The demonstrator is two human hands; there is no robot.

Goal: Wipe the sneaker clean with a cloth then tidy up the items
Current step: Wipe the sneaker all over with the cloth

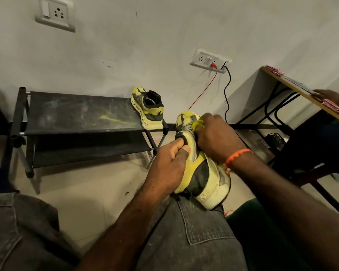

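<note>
A yellow and dark green sneaker (204,178) rests on my right knee, toe pointing away from me. My left hand (170,163) grips it at the collar, thumb curled into the opening. Over the laces and toe area, my right hand (213,137) holds a small yellow cloth (197,124) bunched in its fingers; only a bit of the cloth shows. The matching second sneaker (149,106) stands on the right end of the rack's top shelf.
A low black two-shelf shoe rack (80,114) stands against the wall, dusty on top. At right is a wooden desk (294,89) with another person's hand resting on it. A red cable and a black cable (226,90) hang from a wall socket (209,60).
</note>
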